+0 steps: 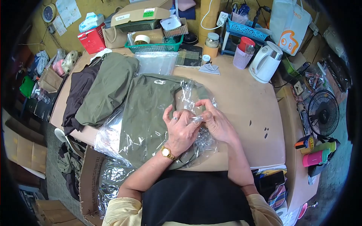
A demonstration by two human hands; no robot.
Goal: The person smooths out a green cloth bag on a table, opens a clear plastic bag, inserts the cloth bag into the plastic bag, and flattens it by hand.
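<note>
A folded olive-green garment [145, 113] lies in a clear plastic bag [188, 92] on the table in front of me. My left hand [181, 128], with a gold watch at the wrist, is closed in a pinch on gathered plastic at the bag's right side. Close against it, my right hand [215, 122] pinches the same bunch of film between thumb and fingers, its index finger raised and bent. The exact grip points are partly hidden by the fingers. Left of the bag rests another folded olive garment [109, 88], overlapping a dark brown garment [81, 94].
Flat clear bags [156, 62] lie behind the garments, near a green basket [154, 48]. A white kettle [266, 62] and a lilac cup [241, 58] stand at the back right. Below the table's left front edge is an open cardboard box [88, 180]. A black fan [323, 113] stands right.
</note>
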